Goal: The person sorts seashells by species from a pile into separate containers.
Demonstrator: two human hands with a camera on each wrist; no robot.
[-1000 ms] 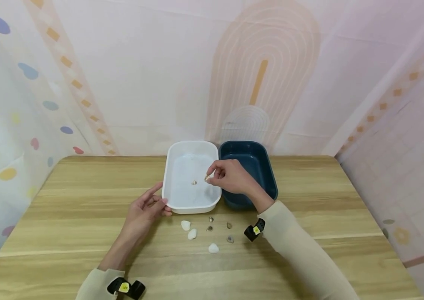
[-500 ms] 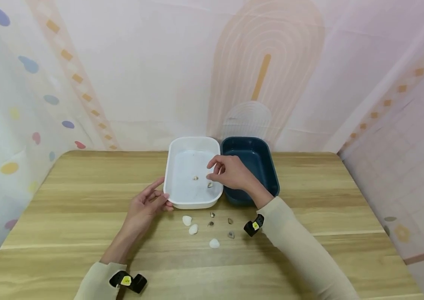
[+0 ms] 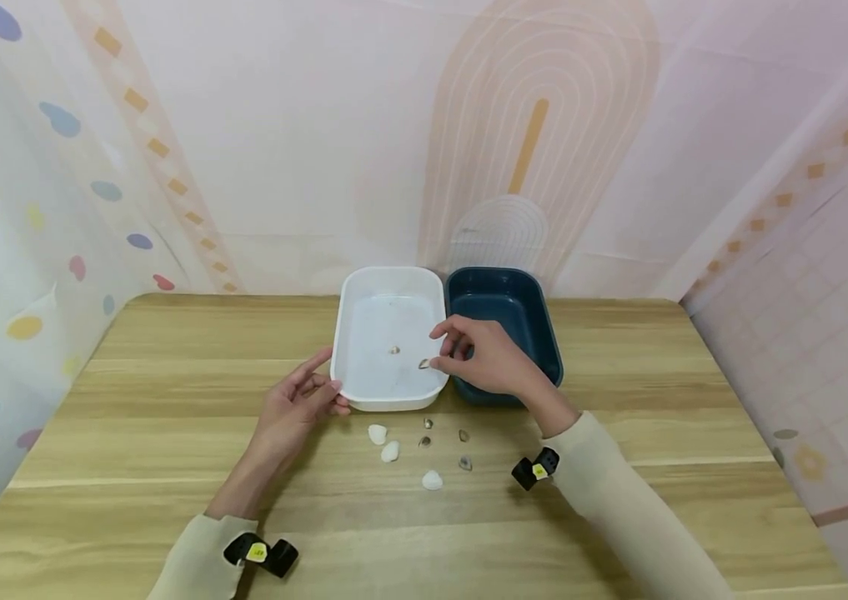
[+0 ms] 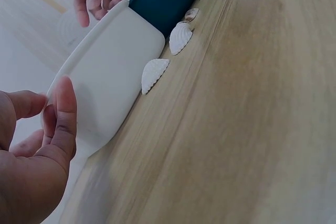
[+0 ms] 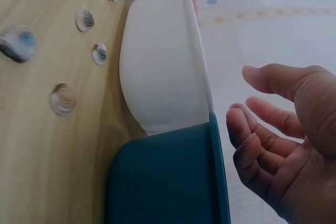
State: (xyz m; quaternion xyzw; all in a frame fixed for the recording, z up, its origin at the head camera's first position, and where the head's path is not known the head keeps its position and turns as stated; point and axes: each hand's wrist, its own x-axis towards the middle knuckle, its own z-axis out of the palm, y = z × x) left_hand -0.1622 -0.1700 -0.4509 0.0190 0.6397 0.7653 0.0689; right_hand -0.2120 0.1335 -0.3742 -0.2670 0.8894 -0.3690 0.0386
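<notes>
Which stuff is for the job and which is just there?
Probably for the job:
shiny white rectangular tray, left hand holding its rim
two small brownish seashells inside it, near right hand
white fan-shaped seashells and more brownish ones on the wooden table
shiny dark-blue rectangular tray

Just there:
pale patterned cloth
black wrist straps

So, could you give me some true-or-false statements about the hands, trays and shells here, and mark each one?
1. The left hand grips the white tray. True.
2. The white tray holds five shells. False: two small shells show in it.
3. The right hand holds nothing. True.
4. The white tray is stacked on another tray. False: it stands beside the dark blue tray.
5. Three white shells lie on the table. True.
</notes>
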